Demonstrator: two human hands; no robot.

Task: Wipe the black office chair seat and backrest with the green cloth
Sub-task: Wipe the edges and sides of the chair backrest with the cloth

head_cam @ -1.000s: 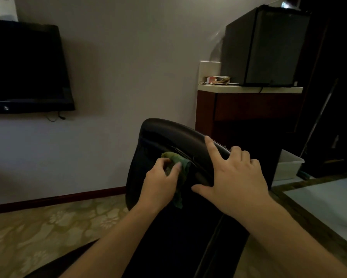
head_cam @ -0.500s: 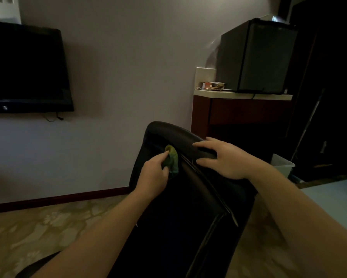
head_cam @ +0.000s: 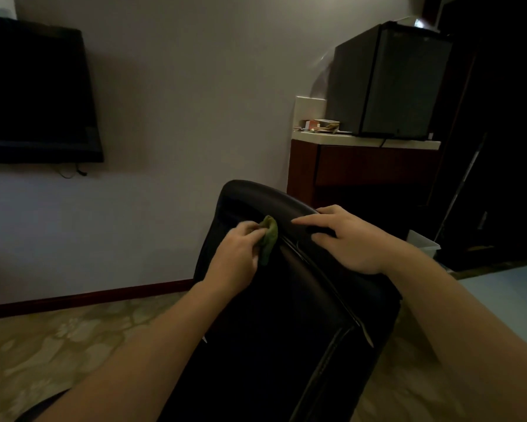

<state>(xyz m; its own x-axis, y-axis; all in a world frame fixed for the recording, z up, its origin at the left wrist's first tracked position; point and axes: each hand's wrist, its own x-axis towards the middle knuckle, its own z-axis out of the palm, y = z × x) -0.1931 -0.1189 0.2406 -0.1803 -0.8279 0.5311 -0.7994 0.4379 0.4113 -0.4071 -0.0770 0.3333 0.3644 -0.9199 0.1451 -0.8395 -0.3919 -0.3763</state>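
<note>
The green cloth (head_cam: pixel 268 239) was bunched against the upper part of the black office chair's backrest (head_cam: pixel 286 315), just under its curved top edge. The left hand (head_cam: pixel 236 257) held it, fingers curled round the wad and pressing it to the leather. The right hand (head_cam: pixel 347 239) lay beside it on the top edge, fingers spread and fairly straight, holding nothing. Behind the chair stood a wooden cabinet (head_cam: pixel 362 169) with a small dark fridge (head_cam: pixel 387 80) on top. A television (head_cam: pixel 33 92) hung on the wall to the left, above patterned carpet (head_cam: pixel 58 345).
</note>
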